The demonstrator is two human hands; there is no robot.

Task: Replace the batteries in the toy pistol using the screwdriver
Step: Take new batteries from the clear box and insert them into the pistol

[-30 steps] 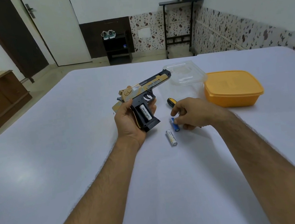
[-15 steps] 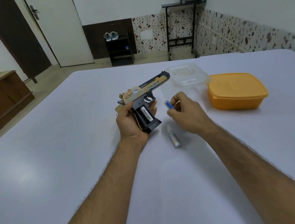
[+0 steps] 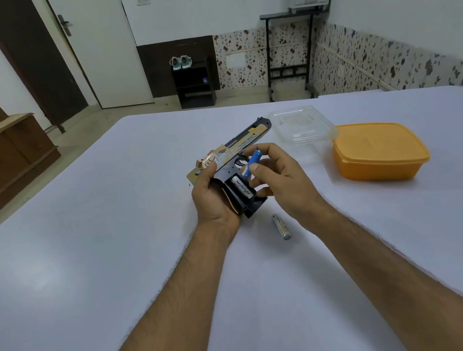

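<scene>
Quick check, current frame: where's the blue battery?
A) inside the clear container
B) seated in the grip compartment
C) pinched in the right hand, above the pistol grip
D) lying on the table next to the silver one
C: the right hand pinches the blue battery just above the open grip of the toy pistol; the silver battery lies alone on the table.

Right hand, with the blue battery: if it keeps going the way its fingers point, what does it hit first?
Most likely the toy pistol. The right hand pinches the blue battery with fingers aimed left, over the open grip compartment, which already holds one battery. Depth is unclear, so the hand may be above it.
</scene>
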